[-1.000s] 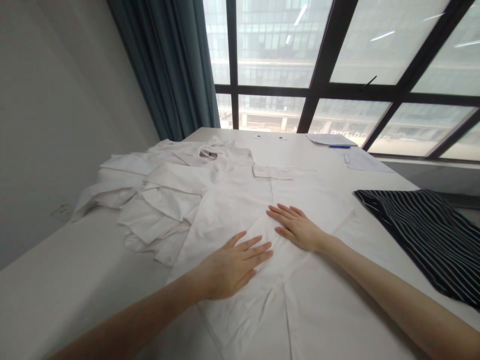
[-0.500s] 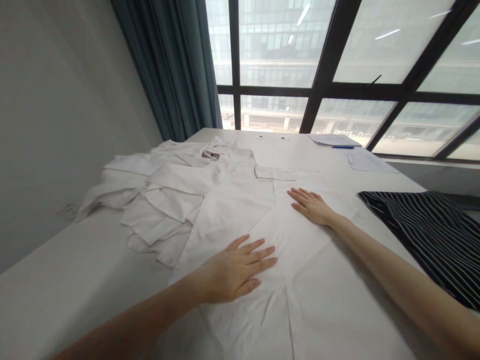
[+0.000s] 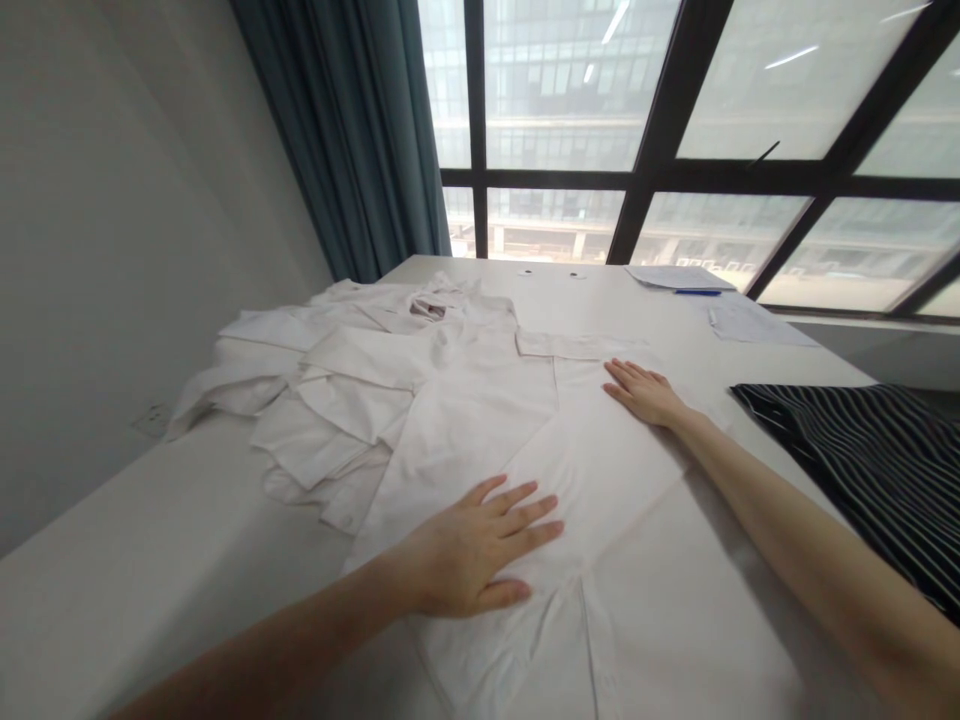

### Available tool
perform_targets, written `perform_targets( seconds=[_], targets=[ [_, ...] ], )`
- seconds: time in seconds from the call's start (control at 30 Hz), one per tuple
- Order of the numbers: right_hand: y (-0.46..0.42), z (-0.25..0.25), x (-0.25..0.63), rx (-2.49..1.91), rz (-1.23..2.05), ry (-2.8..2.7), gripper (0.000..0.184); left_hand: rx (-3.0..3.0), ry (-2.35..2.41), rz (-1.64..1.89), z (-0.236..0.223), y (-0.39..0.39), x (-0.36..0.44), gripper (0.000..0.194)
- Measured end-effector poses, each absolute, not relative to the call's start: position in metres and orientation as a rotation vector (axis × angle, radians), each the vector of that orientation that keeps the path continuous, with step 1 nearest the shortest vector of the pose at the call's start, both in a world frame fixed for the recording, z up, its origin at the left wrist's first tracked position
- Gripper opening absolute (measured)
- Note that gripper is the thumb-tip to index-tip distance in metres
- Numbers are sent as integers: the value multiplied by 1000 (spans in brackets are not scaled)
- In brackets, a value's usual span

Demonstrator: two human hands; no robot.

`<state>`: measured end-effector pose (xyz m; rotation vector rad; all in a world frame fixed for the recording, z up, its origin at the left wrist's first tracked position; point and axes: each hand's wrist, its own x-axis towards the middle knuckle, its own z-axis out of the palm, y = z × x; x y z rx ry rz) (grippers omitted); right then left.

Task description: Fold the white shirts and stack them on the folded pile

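A: Where does the white, smooth woven-cloth garment lie?
B: Spread out on the white, flat-topped worktop, in front of the person. Let's place everything else by that garment.

A: How does the left hand stand?
B: Palm down on the garment, left of its middle, fingers fanned wide and gripping nothing. I take that spread as a way of bearing on plenty of cloth at once, so it doesn't slide.

A: And the right hand?
B: Farther up the garment, on its right part, near the narrow white cloth band at the far end. The fingers are stretched out, fairly close together, with no cloth pinched between them. A flat hand like that probably presses without bunching the fabric.

A: Anything around it?
B: Left of the garment, a rumpled heap of white cloth; I can't tell exactly where the two meet. Right of the garment lies a black, white-striped cloth, apart from it, perhaps to leave the arm room. Beyond the garment, to the right, are white paper sheets and a slim blue pen.
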<state>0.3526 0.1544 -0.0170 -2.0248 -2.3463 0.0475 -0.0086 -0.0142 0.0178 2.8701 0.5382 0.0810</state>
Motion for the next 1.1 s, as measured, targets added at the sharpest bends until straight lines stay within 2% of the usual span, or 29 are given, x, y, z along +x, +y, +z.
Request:
perform_targets(
  seconds=[1.1],
  targets=[
    [205,-19,387,-2207,-29,-2109,69,2836,558,113,23,-16,-9,59]
  ],
)
